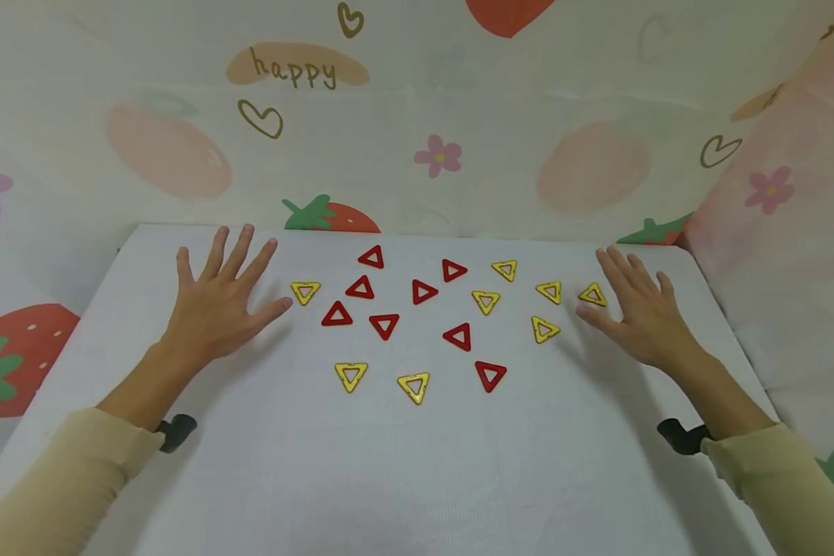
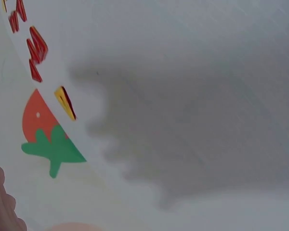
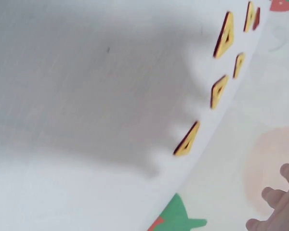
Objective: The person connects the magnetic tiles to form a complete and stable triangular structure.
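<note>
Several red triangle frames and several yellow triangle frames lie scattered flat over the white table. My left hand hovers at the left with fingers spread and straight, its thumb nearest one yellow triangle. On the other side, my right hand is held above the table, fingers extended, close to the rightmost yellow triangle. Neither hand holds anything. The left wrist view catches the fingers at its edge; the right wrist view shows fingertips low at its right.
The white table ends at a back wall covered in cloth printed with fruit, hearts and flowers. Similar cloth hangs at both sides. A dark strap piece shows at the left wrist and another at the right.
</note>
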`<state>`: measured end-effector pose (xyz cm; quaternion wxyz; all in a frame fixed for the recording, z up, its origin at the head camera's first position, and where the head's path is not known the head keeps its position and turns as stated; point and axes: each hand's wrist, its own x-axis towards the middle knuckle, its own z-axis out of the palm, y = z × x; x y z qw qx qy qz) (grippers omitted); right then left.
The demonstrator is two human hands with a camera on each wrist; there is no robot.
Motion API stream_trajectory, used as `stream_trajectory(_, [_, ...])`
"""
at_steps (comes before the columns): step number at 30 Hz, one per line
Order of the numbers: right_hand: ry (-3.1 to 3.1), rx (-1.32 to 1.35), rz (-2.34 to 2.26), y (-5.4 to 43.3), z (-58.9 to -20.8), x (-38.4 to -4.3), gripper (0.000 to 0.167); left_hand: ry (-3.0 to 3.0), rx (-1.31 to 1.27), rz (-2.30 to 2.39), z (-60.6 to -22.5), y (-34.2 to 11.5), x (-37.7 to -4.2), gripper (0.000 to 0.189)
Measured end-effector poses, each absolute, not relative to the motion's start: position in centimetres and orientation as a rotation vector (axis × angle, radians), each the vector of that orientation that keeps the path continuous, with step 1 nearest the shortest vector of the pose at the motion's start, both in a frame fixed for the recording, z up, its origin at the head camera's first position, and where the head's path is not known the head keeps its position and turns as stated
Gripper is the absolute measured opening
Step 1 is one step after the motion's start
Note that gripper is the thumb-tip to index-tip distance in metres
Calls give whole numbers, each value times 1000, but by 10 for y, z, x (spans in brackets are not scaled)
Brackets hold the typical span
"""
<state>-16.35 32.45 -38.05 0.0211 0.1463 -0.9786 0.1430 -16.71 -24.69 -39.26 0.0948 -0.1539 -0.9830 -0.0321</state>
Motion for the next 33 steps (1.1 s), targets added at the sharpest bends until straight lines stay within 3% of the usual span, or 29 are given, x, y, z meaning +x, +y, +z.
stream_trajectory(33, [-3056, 738, 669, 269, -399, -126, 87, -2836, -844, -107, -414, -188, -143, 83])
